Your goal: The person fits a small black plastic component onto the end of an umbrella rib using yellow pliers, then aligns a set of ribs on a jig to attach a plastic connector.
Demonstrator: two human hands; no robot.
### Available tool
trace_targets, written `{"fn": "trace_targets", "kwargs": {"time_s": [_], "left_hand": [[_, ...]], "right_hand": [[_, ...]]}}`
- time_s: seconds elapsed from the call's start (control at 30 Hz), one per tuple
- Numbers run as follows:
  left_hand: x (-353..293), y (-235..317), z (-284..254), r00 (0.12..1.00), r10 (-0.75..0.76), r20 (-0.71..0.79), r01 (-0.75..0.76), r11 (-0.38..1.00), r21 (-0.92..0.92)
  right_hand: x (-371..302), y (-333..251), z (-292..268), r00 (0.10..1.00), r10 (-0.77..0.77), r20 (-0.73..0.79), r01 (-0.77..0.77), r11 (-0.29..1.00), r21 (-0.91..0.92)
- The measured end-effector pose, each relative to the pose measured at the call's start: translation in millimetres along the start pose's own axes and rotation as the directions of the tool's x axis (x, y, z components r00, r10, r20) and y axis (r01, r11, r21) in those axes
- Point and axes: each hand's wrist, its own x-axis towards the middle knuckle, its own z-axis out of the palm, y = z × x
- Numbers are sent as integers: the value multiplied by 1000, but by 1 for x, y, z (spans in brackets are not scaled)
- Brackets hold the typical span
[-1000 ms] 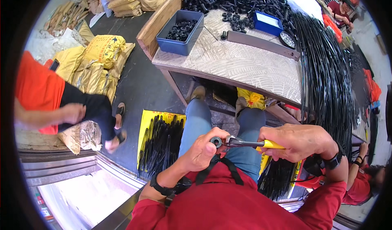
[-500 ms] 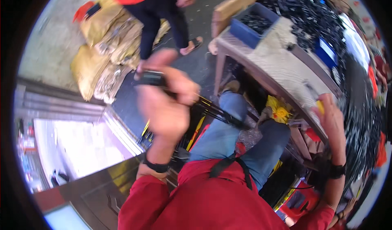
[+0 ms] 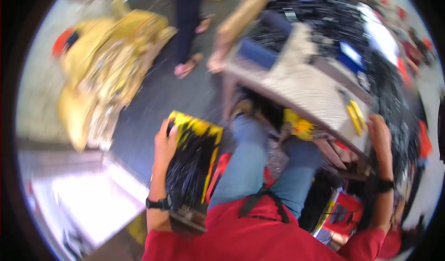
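Note:
My left hand (image 3: 165,140) is over a yellow-edged box (image 3: 213,161) on my left, which holds many thin black strips (image 3: 187,161). Its fingers are closed on a small black piece (image 3: 170,127), part of which they cover. At the table's near right edge, my right hand (image 3: 381,133) has loosely bent, slightly blurred fingers with nothing visible in them. Just left of those fingers lies a hand tool with two yellow handles (image 3: 356,117) and a grey metal end, perhaps pliers.
The table (image 3: 301,80) carries a blue bin (image 3: 259,52) of dark pieces and a large black heap (image 3: 320,15). Yellowish sacks (image 3: 106,71) lie at far left. Another person's legs (image 3: 187,20) stand beyond. A yellow bag (image 3: 299,124) is under the table.
My left hand has moved down to the box from in front of me, where it held a black piece. The yellow-handled tool has left my right fingers for the table. The view has shifted.

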Motion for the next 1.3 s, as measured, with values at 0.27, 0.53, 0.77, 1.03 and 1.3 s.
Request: {"fn": "trace_targets", "kwargs": {"time_s": [0.27, 0.53, 0.77, 1.03, 1.3], "left_hand": [[-1, -133, 117, 930, -225, 290, 39, 847, 530], [5, 13, 96, 911, 194, 363, -264, 953, 152], [-23, 49, 96, 880, 247, 405, -323, 937, 130], [-34, 64, 102, 856, 199, 477, -320, 929, 186], [-36, 91, 105, 835, 240, 496, -348, 927, 138]], "right_hand": [[36, 36, 7, 933, 350, 84, -327, 922, -207], [61, 30, 7, 854, 488, 179, -432, 858, -278], [57, 54, 1, 756, 650, 73, -654, 755, 47], [56, 78, -10, 796, 583, -162, -558, 810, 180], [74, 102, -49, 808, 532, -253, -568, 817, -97]]}}
